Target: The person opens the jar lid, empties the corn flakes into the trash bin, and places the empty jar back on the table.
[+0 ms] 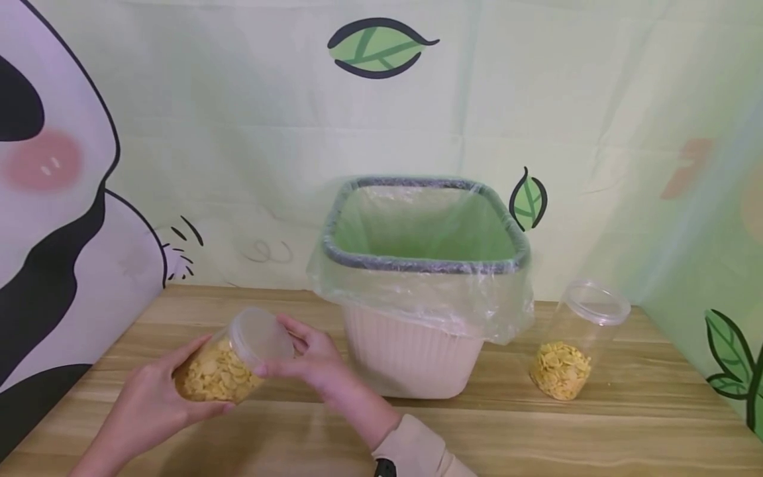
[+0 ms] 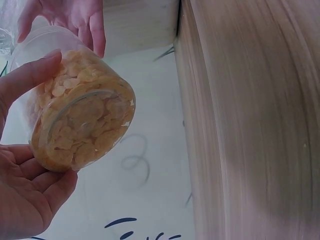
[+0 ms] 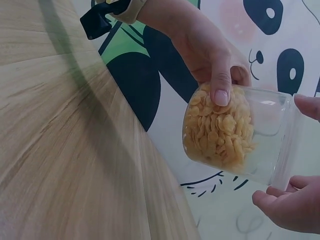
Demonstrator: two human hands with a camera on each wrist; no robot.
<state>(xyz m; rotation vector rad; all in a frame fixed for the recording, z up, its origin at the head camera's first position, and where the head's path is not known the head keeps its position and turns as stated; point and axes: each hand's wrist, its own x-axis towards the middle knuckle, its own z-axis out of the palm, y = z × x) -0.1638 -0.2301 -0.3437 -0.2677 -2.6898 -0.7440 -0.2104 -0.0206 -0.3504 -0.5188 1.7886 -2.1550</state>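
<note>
A clear plastic jar [image 1: 217, 374] of yellow flakes is held tilted above the table, its translucent lid [image 1: 262, 338] facing up and right. My left hand [image 1: 143, 411] grips the jar's body near the base, thumb on one side and fingers on the other. Around the lid's rim my right hand [image 1: 318, 361] sets its thumb and fingers. The left wrist view shows the jar's round base [image 2: 82, 130] and the flakes through it. In the right wrist view the flakes [image 3: 217, 130] lie toward the base, and the lid end is clear of them.
A pale ribbed trash bin [image 1: 411, 351] lined with a clear bag stands just beyond my right hand. To its right is a second clear lidded jar [image 1: 587, 331], part full of yellow flakes. The wooden table [image 1: 507, 444] meets a printed cloth backdrop [image 1: 238, 132].
</note>
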